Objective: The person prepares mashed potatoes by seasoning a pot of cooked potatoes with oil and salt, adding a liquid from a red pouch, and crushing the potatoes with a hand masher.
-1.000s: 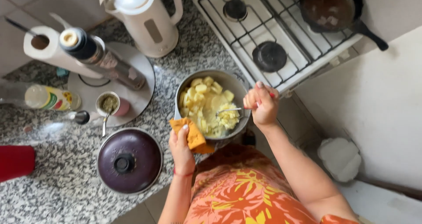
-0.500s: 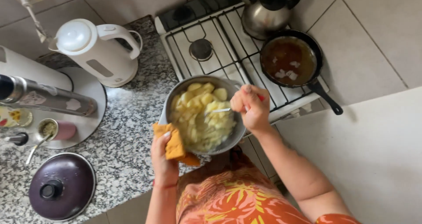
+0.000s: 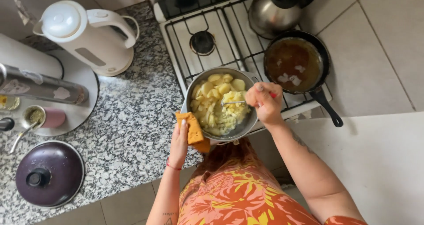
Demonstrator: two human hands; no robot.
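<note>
A round steel pot of pale yellow potato pieces (image 3: 219, 102) sits at the near edge of the white gas stove (image 3: 229, 35). The left hand (image 3: 179, 139), grip closed, presses a folded orange cloth (image 3: 193, 128) against the pot's rim; the right hand (image 3: 265, 102) clenches a metal fork (image 3: 233, 103) sunk in the potatoes.

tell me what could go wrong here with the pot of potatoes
The metal pot seems to sit partly over the counter edge, steadied only by the left hand through an orange cloth; hard mashing by the right hand could tip it. The grip through the cloth may slip. The frying pan of dark liquid sits close to the right elbow's path and could get knocked.
</note>
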